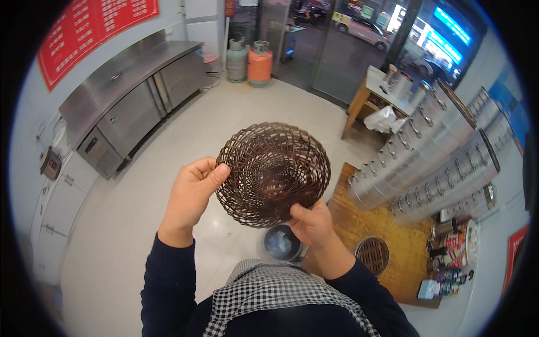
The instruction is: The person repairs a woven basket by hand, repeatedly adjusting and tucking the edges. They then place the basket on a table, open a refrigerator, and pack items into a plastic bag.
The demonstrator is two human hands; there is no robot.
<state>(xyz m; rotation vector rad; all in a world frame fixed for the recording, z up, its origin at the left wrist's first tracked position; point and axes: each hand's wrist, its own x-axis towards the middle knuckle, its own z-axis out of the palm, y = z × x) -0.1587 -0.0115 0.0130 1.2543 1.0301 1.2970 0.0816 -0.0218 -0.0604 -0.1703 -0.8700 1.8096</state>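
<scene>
A round, dark brown woven basket (pixel 272 174) is held up in front of me, tilted so that I look into its hollow. My left hand (pixel 191 194) pinches its left rim, thumb on the inner side. At the lower right rim my right hand (pixel 314 224) grips it, with the thumb over the edge. The fingers behind the weave are mostly hidden. Nothing lies in the basket. Below it, partly covered by my right hand, a dark round container (pixel 279 242) stands on the floor.
To the right, tall stacks of metal steamers (pixel 415 151) stand on a brown wooden table (pixel 401 247) with a round grate (pixel 372 255). A steel counter (pixel 135 90) runs along the left wall. Two gas cylinders (pixel 259 64) stand at the back, near glass doors.
</scene>
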